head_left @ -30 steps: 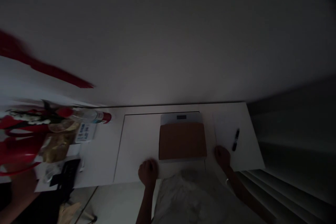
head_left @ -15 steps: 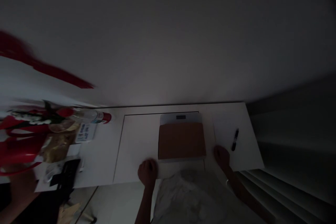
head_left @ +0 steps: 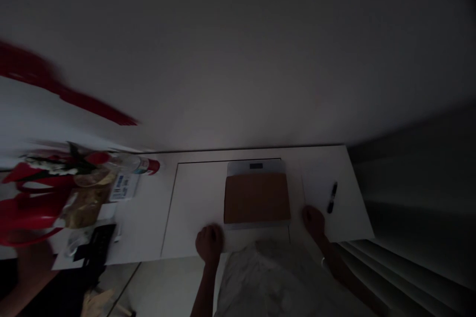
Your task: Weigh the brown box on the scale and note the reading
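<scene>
A flat brown cardboard box (head_left: 256,198) lies on a pale scale (head_left: 241,167), whose small dark display shows behind the box. My left hand (head_left: 209,243) rests on the table's front edge, left of the box, curled into a fist with nothing visible in it. On the other side, my right hand (head_left: 313,222) lies closed on the table, apart from the box and near a sheet of white paper (head_left: 316,178). A black pen (head_left: 332,197) lies on the right, just beyond that hand.
To the left stand a clear bottle (head_left: 139,164) with a red end, a white printed box (head_left: 124,186), a plastic bag of brownish stuff (head_left: 84,208), a red watering can (head_left: 37,210) and white flowers (head_left: 52,166). Another person's arm (head_left: 33,262) reaches in there. A wall borders the table's back.
The view has shifted very slightly, so the things on the left sit a little further right. Both my hands, the box and the pen stay where they were.
</scene>
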A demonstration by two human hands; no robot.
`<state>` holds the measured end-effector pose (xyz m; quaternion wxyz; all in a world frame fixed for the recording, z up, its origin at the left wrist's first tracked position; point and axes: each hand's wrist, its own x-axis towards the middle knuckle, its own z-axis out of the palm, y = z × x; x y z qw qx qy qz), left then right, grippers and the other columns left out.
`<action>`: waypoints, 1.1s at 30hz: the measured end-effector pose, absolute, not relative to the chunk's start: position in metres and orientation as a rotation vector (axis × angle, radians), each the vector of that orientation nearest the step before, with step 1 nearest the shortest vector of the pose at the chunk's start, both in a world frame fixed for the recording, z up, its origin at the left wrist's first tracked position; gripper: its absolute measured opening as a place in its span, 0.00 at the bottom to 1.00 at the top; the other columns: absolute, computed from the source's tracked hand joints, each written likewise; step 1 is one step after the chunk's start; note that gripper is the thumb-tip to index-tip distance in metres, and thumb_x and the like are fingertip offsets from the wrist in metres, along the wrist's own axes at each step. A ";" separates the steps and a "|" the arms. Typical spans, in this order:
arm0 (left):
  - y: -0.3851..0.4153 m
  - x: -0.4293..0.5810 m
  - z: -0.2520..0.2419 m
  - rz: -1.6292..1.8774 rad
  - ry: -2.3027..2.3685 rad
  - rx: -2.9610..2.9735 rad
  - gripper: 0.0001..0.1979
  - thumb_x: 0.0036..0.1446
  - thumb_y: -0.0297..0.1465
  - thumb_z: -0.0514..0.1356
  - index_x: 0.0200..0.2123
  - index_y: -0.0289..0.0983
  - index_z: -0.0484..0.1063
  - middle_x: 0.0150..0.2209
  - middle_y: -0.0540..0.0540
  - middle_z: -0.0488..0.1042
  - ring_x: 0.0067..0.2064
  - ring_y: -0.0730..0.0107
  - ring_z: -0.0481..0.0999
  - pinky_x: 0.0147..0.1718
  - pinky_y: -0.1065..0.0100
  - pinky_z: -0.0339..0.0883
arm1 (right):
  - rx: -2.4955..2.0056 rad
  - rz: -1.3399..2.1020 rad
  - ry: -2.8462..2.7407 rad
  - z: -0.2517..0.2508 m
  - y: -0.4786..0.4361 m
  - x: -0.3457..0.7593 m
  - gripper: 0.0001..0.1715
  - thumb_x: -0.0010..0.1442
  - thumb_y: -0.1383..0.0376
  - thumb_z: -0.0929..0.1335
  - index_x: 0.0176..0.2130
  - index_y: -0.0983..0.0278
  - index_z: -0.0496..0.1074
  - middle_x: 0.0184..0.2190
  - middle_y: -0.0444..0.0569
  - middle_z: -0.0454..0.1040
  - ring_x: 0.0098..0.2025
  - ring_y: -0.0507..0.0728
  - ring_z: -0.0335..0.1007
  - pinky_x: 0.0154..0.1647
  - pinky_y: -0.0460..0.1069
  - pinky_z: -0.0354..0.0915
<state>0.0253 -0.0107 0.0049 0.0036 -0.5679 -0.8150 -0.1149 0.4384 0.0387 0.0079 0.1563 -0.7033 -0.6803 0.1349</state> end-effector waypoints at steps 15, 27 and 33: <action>-0.012 0.024 -0.001 -0.367 -2.522 -1.773 0.16 0.62 0.34 0.49 0.22 0.40 0.66 0.25 0.44 0.70 0.30 0.64 0.65 0.33 0.63 0.53 | -1.998 0.400 -1.943 0.005 0.039 0.440 0.25 0.65 0.57 0.56 0.27 0.64 0.73 0.24 0.51 0.73 0.28 0.55 0.66 0.32 0.48 0.58; -0.011 0.025 0.001 -0.356 -2.542 -1.772 0.16 0.61 0.34 0.49 0.21 0.40 0.64 0.24 0.44 0.69 0.29 0.64 0.64 0.32 0.63 0.52 | -2.021 0.412 -1.921 0.009 0.039 0.437 0.26 0.65 0.56 0.55 0.26 0.63 0.72 0.24 0.51 0.73 0.28 0.56 0.66 0.32 0.48 0.58; -0.012 0.026 0.004 -0.404 -2.574 -1.766 0.15 0.60 0.34 0.50 0.21 0.40 0.65 0.24 0.44 0.69 0.29 0.64 0.64 0.32 0.62 0.52 | -2.014 0.403 -1.931 0.010 0.038 0.438 0.25 0.65 0.57 0.56 0.26 0.62 0.72 0.24 0.50 0.74 0.28 0.55 0.67 0.32 0.48 0.58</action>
